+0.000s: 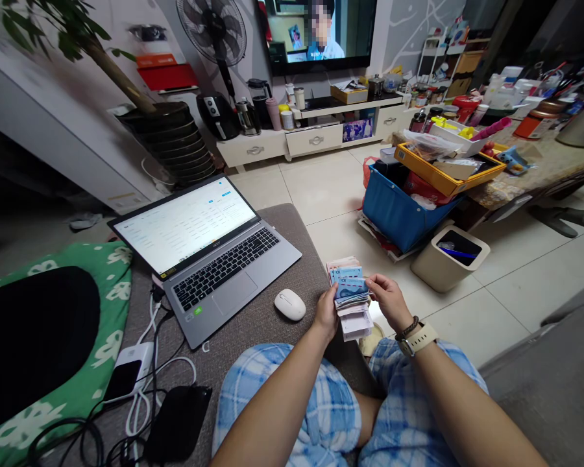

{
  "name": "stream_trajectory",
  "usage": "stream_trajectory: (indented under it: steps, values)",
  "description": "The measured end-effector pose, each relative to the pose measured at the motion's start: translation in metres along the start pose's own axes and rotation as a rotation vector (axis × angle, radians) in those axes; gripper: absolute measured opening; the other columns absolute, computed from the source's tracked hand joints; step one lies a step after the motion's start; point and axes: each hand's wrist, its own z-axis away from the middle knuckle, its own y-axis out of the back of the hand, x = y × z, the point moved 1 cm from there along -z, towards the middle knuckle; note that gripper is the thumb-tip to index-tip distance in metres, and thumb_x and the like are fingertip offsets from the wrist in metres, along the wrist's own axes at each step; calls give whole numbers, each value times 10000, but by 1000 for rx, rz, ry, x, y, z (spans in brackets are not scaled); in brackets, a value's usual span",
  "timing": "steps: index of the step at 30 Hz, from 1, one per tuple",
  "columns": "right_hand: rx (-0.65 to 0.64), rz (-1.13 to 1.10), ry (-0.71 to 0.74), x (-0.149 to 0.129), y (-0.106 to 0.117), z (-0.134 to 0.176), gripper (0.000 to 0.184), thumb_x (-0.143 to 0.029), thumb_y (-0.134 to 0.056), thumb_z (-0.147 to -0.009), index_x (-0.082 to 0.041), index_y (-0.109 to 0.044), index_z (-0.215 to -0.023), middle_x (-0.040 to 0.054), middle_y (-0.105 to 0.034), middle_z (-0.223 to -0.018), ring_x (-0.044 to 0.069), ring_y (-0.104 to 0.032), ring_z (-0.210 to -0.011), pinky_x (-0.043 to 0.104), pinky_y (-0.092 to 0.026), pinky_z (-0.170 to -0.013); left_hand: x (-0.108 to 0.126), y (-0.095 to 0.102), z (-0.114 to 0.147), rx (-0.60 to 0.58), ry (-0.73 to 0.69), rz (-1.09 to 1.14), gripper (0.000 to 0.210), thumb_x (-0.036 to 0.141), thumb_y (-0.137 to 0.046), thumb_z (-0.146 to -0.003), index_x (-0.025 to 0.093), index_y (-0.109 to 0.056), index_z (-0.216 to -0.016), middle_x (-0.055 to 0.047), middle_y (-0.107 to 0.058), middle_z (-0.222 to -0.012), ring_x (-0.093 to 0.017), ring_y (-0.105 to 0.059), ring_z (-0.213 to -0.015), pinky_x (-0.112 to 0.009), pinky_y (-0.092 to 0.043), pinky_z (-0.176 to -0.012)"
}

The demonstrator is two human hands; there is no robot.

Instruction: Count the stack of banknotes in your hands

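Note:
My left hand (326,312) is closed around the left side of a fanned stack of printed paper cards (355,323), held over the edge of the seat between my knees. Blue ones with red dashes and dark print, like tickets, lie uppermost, with pinkish pieces behind and pale ones below. At the stack's right edge, my right hand (392,301) pinches the corner of a blue card (353,288) between thumb and fingers. The print is too small to read. A white mouse (290,305) lies on the grey seat just left of my left hand.
An open laptop (214,259) stands on the seat, with cables and a white power strip (135,363) nearby. A beige bin (450,259) and a loaded blue box (399,211) are on the floor ahead to the right, beside a cluttered table (540,152).

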Motion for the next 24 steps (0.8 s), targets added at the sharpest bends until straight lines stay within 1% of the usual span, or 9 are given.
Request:
stream_trajectory:
  steps: [9,24]
  values:
    - [-2,-15,3,2,1,-1,338,-506,-695,-737,-199,-579,-654,-42,-462,-572,106,-371,-522,254,-305,-507,1,0,1,0,-13,-25,408,439,-784,-637,108,-720,-866,-117,-760,-890,-308,-678,-1014,-402,-496,-916]
    - [-7,-39,12,-1,-1,1,333,-497,-699,-744,-198,-586,-654,-39,-460,-572,107,-371,-526,258,-290,-516,1,0,1,-9,-16,-25,385,428,-773,-649,111,-725,-860,-123,-761,-926,-317,-671,-1040,-416,-494,-929]
